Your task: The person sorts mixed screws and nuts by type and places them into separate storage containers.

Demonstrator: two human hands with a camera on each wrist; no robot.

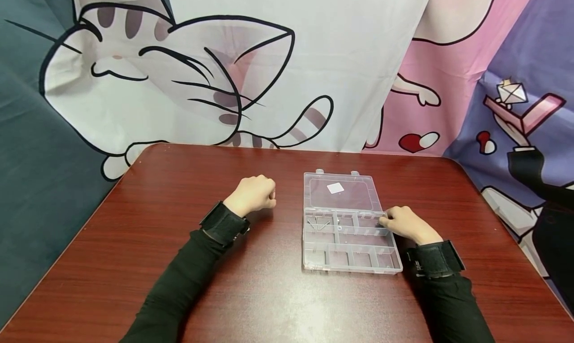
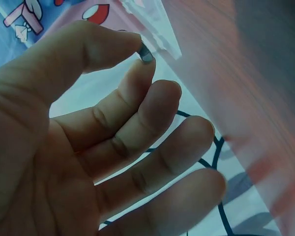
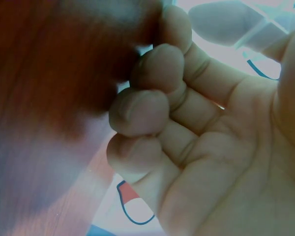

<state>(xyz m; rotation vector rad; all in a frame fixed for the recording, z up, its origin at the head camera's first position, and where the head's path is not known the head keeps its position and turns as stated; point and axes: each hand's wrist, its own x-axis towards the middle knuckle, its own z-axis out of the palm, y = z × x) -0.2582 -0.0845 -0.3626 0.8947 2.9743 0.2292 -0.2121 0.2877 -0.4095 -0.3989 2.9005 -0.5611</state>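
Observation:
In the head view my left hand [image 1: 252,195] is above the table, left of a clear plastic compartment box [image 1: 358,270]. The left wrist view shows that hand [image 2: 103,132] pinching a small shiny metal piece [image 2: 146,54] between thumb and index finger; its exact kind is hidden by the fingertips. My right hand [image 1: 409,224] grips the box's right side near the hinge, with the thumb and index fingertip over the edge. Its other fingers are curled in the right wrist view, where part of the clear box [image 3: 270,19] appears behind the hand [image 3: 201,113].
The box lid [image 1: 341,196] lies folded back, bearing a white label [image 1: 335,188]. Thin metal pieces [image 1: 318,225] lie in the upper left compartment, with tiny bits in the compartment beside it. Beyond the brown table [image 1: 188,163] hangs a printed cat curtain [image 1: 350,59].

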